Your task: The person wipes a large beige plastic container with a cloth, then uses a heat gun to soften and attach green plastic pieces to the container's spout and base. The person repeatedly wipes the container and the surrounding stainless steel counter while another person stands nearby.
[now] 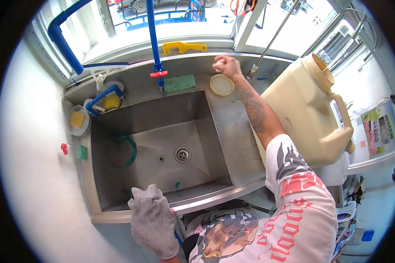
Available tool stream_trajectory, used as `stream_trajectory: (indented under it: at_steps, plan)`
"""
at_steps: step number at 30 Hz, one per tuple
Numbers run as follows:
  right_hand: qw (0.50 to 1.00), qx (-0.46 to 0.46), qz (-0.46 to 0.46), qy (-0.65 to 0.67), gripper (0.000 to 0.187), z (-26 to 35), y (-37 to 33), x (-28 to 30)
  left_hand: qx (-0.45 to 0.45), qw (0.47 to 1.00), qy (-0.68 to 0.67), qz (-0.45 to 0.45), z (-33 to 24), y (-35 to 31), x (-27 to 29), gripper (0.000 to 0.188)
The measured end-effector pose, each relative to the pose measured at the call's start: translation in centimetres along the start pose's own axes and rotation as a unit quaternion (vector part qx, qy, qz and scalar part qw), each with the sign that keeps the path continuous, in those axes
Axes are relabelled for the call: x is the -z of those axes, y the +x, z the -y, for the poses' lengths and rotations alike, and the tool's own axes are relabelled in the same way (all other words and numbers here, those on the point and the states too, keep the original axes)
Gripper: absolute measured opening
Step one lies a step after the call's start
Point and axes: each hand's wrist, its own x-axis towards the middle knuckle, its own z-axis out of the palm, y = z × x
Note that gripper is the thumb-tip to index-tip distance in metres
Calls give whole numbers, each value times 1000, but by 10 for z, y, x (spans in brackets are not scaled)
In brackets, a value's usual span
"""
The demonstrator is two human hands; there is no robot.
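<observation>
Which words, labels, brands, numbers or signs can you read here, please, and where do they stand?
Wording isn't copied here; it stands on:
Pale shirt: large red lettering, partly readable.
Colourful poster at right: lettering too blurred to read.
Pale strip at upper left: small grey lettering.

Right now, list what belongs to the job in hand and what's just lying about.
Likely the job's:
grey glove on the left hand
round lid near the right hand
beige jug beside the right forearm

Seemingly just lying about:
yellow plastic tool
green pad
yellow sponge in the tub
</observation>
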Motion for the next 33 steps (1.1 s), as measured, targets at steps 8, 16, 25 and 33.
stream_trajectory:
  at_steps: [8, 16, 25, 33]
  plan:
    - [944, -230, -48, 230, 31, 8, -101, 20, -63, 987, -147, 27, -21, -4, 17, 40]
    - [884, -212, 227, 349, 22, 19, -364, 18, -46, 932, -346, 99, -70, -19, -12, 53]
    - [986, -21, -8, 166, 29, 71, -481, 256, -353, 900, -244, 76, -184, -17, -52, 35]
    - [971, 136, -192, -38, 36, 96, -413, 412, -136, 514, -757, 381, -322, 7, -112, 52]
